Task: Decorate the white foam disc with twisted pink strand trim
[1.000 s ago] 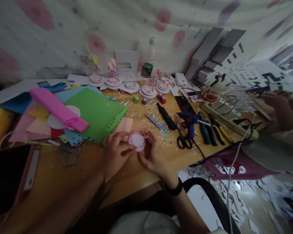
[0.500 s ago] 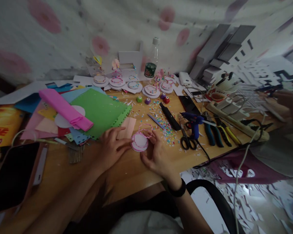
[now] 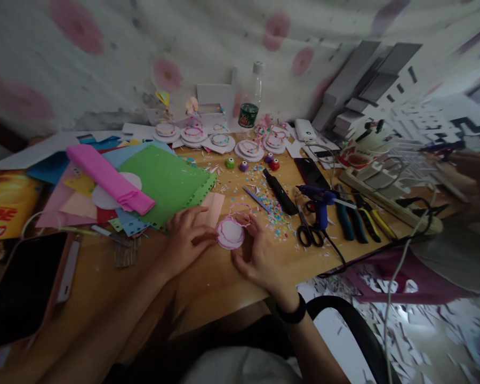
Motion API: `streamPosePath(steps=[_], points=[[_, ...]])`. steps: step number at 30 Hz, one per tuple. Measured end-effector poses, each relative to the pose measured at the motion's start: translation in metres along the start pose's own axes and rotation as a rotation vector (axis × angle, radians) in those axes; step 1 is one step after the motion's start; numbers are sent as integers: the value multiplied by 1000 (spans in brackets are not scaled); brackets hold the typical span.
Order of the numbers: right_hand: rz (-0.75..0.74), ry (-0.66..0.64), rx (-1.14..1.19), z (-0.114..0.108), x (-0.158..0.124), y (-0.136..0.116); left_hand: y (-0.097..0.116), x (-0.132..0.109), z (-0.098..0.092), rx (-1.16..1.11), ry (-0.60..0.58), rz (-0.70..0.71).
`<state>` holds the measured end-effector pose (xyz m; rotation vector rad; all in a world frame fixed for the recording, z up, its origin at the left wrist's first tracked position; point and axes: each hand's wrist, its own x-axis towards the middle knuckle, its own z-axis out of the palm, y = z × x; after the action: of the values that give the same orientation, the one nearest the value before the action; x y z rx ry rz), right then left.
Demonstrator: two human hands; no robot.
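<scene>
Head view: white disc with wavy pink trim (image 3: 230,233) sits near the front of the desk (image 3: 212,288), between both hands. Left hand (image 3: 184,239) half-curled, fingertips at disc's left edge; right hand (image 3: 260,256) partly open, thumb apart, fingertips by the pink loop (image 3: 240,208) at its far edge; firm hold on either side, can't tell. Scissors (image 3: 310,236) and blue glue gun (image 3: 320,201) lie to the right.

round white piece (image 3: 230,233) | small, disc-like, pale top facing up, wavy pink edging (image 3: 218,237) around it | thin pink loop (image 3: 240,205) at its far side, bent and uneven | roughly level; contact with the tabletop unclear | left of the black-handled scissors (image 3: 311,236), well apart from them
</scene>
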<state>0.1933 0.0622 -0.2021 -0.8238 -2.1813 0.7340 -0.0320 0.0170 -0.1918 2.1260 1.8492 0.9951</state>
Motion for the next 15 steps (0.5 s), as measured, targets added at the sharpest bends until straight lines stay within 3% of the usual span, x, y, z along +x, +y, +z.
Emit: streamPosePath(steps=[8, 15], points=[[16, -6, 12, 2, -1, 2, -3, 0, 3, 15, 1, -10], [33, -10, 10, 3, -3, 3, -1, -1, 1, 36, 36, 66]])
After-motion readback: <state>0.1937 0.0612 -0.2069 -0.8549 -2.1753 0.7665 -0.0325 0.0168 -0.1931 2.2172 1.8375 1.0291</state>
